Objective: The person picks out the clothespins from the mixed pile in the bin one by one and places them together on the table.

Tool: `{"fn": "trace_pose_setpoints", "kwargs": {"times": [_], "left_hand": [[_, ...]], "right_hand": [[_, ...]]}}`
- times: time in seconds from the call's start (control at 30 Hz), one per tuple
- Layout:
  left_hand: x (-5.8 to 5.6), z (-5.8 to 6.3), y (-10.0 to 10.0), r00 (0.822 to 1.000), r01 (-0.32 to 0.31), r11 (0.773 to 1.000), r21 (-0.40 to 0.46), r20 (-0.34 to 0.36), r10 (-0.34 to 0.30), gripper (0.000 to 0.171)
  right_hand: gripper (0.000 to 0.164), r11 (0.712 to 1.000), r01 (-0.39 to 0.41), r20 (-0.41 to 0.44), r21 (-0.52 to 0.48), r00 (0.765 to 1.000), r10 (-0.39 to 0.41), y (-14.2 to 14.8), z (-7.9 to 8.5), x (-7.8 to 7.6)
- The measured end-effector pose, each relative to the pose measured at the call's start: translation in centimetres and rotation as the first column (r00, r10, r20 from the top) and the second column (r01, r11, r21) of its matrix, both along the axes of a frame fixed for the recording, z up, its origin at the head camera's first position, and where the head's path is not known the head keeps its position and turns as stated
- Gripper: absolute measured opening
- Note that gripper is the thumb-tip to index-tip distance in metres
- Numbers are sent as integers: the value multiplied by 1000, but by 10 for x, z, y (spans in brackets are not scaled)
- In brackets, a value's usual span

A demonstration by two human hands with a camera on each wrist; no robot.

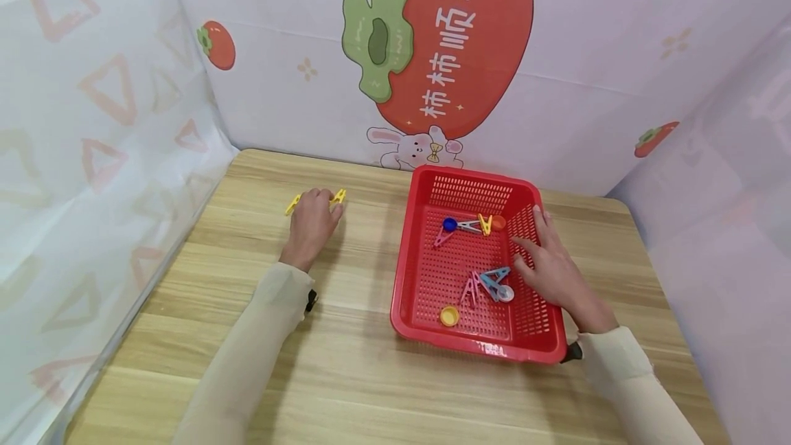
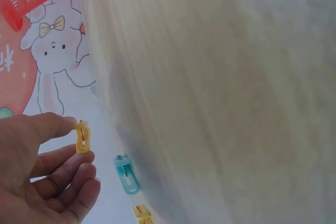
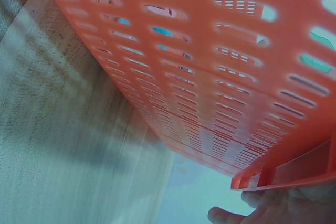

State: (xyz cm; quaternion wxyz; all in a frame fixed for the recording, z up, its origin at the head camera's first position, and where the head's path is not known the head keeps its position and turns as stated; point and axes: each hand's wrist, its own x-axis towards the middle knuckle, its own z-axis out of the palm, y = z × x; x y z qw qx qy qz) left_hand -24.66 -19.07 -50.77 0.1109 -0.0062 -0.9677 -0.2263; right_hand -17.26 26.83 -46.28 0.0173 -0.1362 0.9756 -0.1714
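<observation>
left of the frame's centre, the left hand (image 1: 311, 226) is pinching a yellow clip (image 2: 83, 139). right of centre, the right hand (image 1: 552, 272), grip apart, is touching the red basket (image 1: 478, 347) holding clips (image 1: 490, 285) and caps (image 1: 449, 316).

Glossy plastic basket (image 1: 476, 347), wood-grain table (image 1: 358, 376)

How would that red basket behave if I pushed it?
The red basket is probably light for its size, its walls being slotted. It would likely slide rather than tip, being wide and low. The clips inside look loose and may shift.
</observation>
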Motion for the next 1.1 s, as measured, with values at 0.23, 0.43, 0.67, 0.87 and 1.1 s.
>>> {"fn": "trace_pose_setpoints", "kwargs": {"times": [0.23,0.43,0.67,0.87,1.1], "left_hand": [[-6,-1,6,999,-23,1000,-12,48,23,34],[-8,-8,16,997,-53,998,-36,45,55,29],[-4,-10,22,996,-88,992,-85,21,90,30],[-2,-8,24,995,-92,990,-106,18,95,30],[0,-7,23,997,-76,982,-174,16,80,32]], "right_hand": [[51,1000,-3,4,13,1000,3,2,0,-1],[53,1000,-1,10,14,1000,1,3,1,0],[53,1000,-3,18,1,1000,3,2,1,0],[54,1000,-6,20,1,1000,6,1,2,0],[54,1000,-9,14,-6,1000,9,1,2,0]]}}
